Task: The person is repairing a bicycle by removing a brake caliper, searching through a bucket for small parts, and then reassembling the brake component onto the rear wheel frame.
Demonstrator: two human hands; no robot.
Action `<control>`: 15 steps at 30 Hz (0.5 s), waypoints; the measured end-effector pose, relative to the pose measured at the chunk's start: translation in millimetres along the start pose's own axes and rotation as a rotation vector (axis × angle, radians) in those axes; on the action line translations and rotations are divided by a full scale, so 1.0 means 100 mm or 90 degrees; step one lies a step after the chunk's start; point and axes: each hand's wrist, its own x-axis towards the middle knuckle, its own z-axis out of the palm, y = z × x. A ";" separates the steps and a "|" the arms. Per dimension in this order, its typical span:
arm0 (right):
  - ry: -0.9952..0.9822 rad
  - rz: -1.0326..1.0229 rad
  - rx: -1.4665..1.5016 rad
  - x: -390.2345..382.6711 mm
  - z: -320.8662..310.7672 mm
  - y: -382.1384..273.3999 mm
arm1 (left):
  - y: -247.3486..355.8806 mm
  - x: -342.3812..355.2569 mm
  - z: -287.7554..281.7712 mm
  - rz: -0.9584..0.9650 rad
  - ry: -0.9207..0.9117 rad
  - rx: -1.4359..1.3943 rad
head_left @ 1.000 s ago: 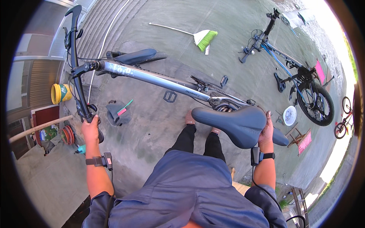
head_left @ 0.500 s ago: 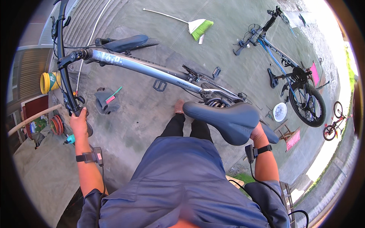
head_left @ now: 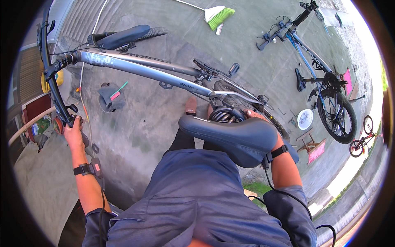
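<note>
A grey bicycle (head_left: pixel 144 71) stands across in front of me, its handlebar (head_left: pixel 56 88) to the left and its black saddle (head_left: pixel 234 138) close to my waist. My left hand (head_left: pixel 74 135) is closed round the near handlebar grip. Past the saddle's far edge, my right hand (head_left: pixel 256 115) reaches beside a coiled black cable (head_left: pixel 225 115) and above the rear wheel. Its fingers show in part and look bent; the saddle hides the palm and whatever they hold. A black front mudguard (head_left: pixel 125 37) shows at the far left.
A blue bicycle (head_left: pixel 314 64) is on the right, near a white basin (head_left: pixel 305 119) and a small pink-seated chair (head_left: pixel 316 151). A green-and-white broom (head_left: pixel 220 17) lies at the back. Left are a dark cloth (head_left: pixel 108 99), a yellow bucket (head_left: pixel 57 81) and a hose (head_left: pixel 83 82).
My right hand has moved from the saddle's rear edge forward to its far side, by the coiled cable. The handlebar and my left hand sit further left and lower in view.
</note>
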 end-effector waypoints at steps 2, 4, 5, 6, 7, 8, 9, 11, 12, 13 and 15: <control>0.029 -0.157 -0.324 -0.12 0.11 -0.01 | 0.00 -0.03 -0.01 -0.015 -0.001 -0.006; 0.045 0.033 -0.072 -0.14 0.24 -0.20 | -0.04 -0.05 -0.06 -0.032 -0.016 -0.021; 0.054 0.125 0.056 -0.12 0.27 -0.26 | -0.05 -0.06 -0.07 -0.032 -0.014 -0.026; 0.034 0.162 0.054 -0.08 0.26 -0.29 | -0.06 -0.06 -0.08 -0.033 -0.013 -0.032; 0.007 0.197 0.048 -0.01 0.22 -0.33 | -0.06 -0.10 -0.10 -0.034 -0.002 -0.039; -0.019 0.232 0.041 0.05 0.18 -0.35 | -0.04 -0.14 -0.11 -0.034 -0.001 -0.049; -0.040 0.135 -0.075 0.06 0.12 -0.26 | -0.04 -0.13 -0.09 -0.037 -0.006 -0.061; -0.068 0.007 -0.219 0.03 -0.02 -0.02 | -0.02 -0.11 -0.06 -0.032 -0.012 -0.068; -0.080 -0.019 -0.252 0.00 -0.05 0.02 | -0.04 -0.16 -0.07 -0.031 -0.006 -0.059; -0.098 -0.048 -0.289 0.02 -0.09 0.04 | -0.05 -0.19 -0.08 -0.030 -0.002 -0.050; 0.011 0.138 -0.088 -0.19 0.21 -0.25 | 0.00 -0.20 -0.03 -0.023 0.009 -0.041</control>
